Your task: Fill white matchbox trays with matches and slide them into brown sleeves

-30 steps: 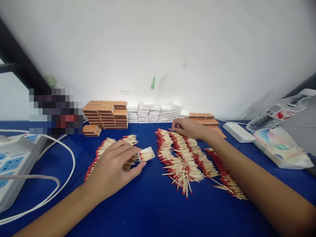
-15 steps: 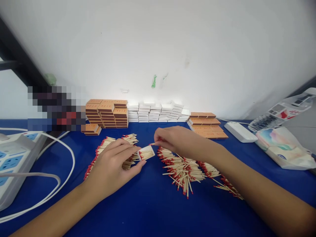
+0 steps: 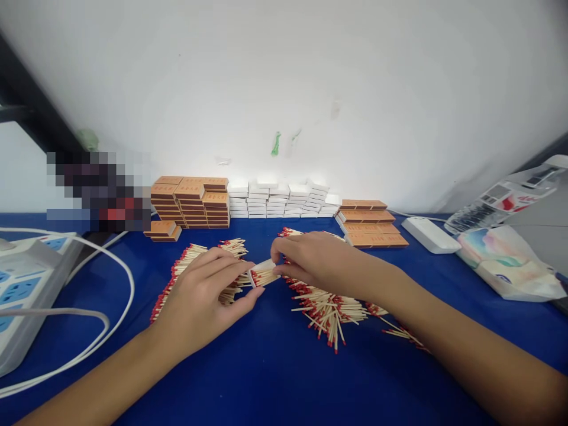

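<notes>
My left hand [image 3: 202, 293] grips a small white matchbox tray [image 3: 268, 264] between thumb and fingers, above the blue tabletop. Red-headed matches [image 3: 265, 276] lie in the tray, their heads toward my left hand. At the tray's right end, my right hand [image 3: 317, 260] has its thumb and fingertips pinched together over the stick ends; the fingers partly hide what they pinch, which appears to be matches. A heap of loose matches [image 3: 165, 296] lies behind and beside my left hand. Another match heap [image 3: 331, 313] spreads under my right hand and forearm.
Along the wall stand stacked orange matchbox sleeves [image 3: 190, 204], white trays [image 3: 284, 201] and more orange sleeves [image 3: 373, 228]. To the left are a power strip [image 3: 26, 290] and white cables [image 3: 128, 278]. On the right lie a white adapter [image 3: 430, 235], a tissue pack [image 3: 506, 266] and a plastic package [image 3: 506, 198].
My right hand has moved slightly left and down, bringing the match in its fingers from above the heap to the tray's right end. My left hand has held the tray almost still.
</notes>
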A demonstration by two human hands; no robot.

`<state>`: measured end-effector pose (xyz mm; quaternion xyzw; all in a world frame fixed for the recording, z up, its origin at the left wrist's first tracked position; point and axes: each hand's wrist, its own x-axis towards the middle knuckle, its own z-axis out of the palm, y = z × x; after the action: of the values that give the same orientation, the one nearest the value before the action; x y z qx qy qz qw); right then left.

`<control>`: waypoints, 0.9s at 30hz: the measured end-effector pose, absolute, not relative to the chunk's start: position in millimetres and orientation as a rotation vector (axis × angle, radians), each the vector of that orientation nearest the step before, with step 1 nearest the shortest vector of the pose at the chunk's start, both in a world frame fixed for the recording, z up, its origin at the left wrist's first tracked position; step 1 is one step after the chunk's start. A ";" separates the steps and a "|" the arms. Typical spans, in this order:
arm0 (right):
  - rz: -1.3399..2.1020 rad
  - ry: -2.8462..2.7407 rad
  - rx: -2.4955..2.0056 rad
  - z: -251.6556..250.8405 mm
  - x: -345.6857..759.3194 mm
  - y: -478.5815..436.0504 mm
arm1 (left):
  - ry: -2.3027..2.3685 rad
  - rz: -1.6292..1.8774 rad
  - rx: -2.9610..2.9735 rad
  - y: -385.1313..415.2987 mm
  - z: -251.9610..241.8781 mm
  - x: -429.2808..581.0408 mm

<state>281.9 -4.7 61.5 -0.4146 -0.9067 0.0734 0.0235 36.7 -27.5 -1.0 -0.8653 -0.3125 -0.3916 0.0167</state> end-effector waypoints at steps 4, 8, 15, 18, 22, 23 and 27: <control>0.285 -2.854 -1.302 61.3 283.9 -2.7 | -0.990 -1.233 -2.672 -27.0 -1.3 36.2; 0.260 -2.851 -1.257 55.3 281.9 -3.3 | -0.995 -1.229 -2.694 -26.4 -2.5 36.3; 0.311 -2.832 -1.149 58.6 282.5 -4.9 | -0.972 -1.215 -2.713 -28.0 -2.1 36.4; 0.351 -2.719 -1.255 73.0 300.5 6.0 | -0.988 -1.227 -2.678 -28.0 -2.0 36.4; 0.171 -2.506 -1.730 77.3 347.9 42.4 | -0.990 -1.206 -2.688 -27.3 -3.3 36.2; 0.169 -2.486 -1.858 73.7 360.6 52.8 | -0.989 -1.203 -2.693 -27.3 -3.7 36.0; 0.326 -2.479 -2.025 50.9 397.0 83.5 | -0.985 -1.202 -2.689 -27.5 -4.3 35.4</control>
<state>397.0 83.5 50.9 -0.6289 -0.7699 0.1013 -0.0379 35.4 -27.5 -4.3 -0.8657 -0.3170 -0.3869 0.0181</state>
